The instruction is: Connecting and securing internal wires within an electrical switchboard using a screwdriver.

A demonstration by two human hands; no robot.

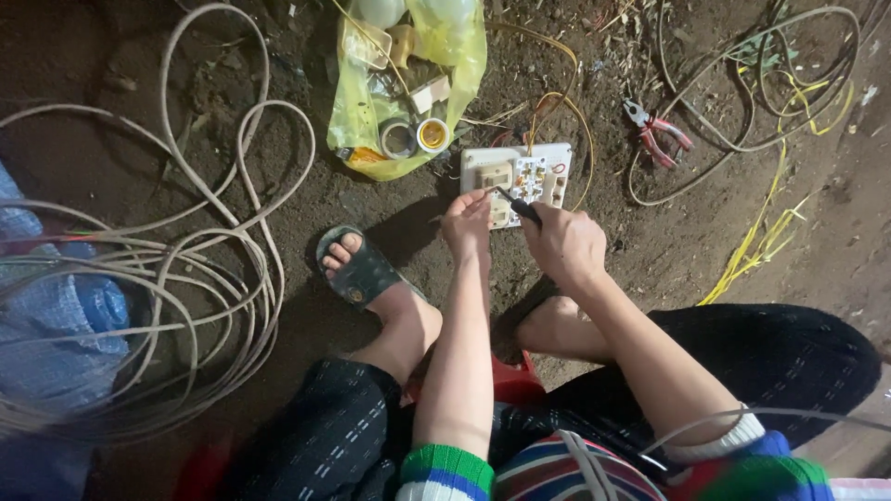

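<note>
Working view: head camera, looking down at your two hands over a white switch board (517,176) lying back-up on the dirt, just ahead of your feet.
Left hand (467,223): your fingers are pinched closed at the board's near left edge, steadying it; what they pinch is too small to tell.
Right hand (566,243): your fingers are wrapped tight around a dark screwdriver (516,205), its tip on the board's terminals.
Doing it well: keep the board pressed flat with your left hand, hold the driver upright on the screw, and turn slowly so the tip does not slip onto the yellow wires (557,102) touching the board's far edge.
Counts: one board, one screwdriver, one pair of red pliers (657,134) well to the right, one yellow bag (408,83) of parts beside the board, one sandal (357,269) in view.
Cables: a pale coil (186,278) at left, a looser tangle (770,83) at right.
</note>
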